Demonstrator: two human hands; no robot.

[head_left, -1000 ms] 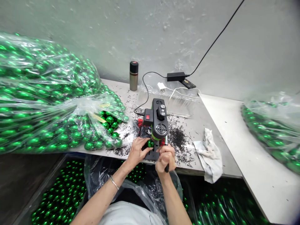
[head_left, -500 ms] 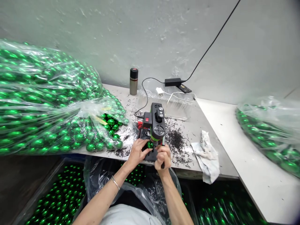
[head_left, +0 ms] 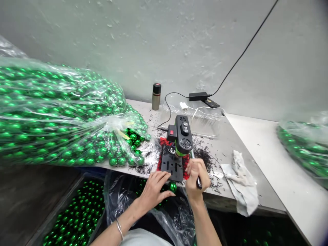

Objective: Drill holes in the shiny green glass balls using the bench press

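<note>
My right hand (head_left: 197, 176) is wrapped around the black-ended lever handle (head_left: 199, 183) on the right of a small black drill press (head_left: 183, 135). My left hand (head_left: 156, 186) is at the table's front edge, thumb and fingers apart. Just beyond its fingertips is a shiny green ball (head_left: 173, 187), over the clear plastic bag (head_left: 169, 215) below the edge; the fingers do not appear closed on it. The slotted black base plate (head_left: 172, 166) of the press is bare under the head, with a red mat (head_left: 159, 164) beneath it.
A big clear bag of green balls (head_left: 64, 116) fills the table's left side, its mouth open near the press. Black shavings (head_left: 203, 158) surround the base. A white cloth (head_left: 242, 182), a bottle (head_left: 156, 96) and a power adapter (head_left: 197, 96) also lie about. Another bag (head_left: 304, 147) is right.
My left hand has come back from under the press head to the table edge, the green ball moving off the plate with it. My right hand stays on the lever. The camera view has shifted.
</note>
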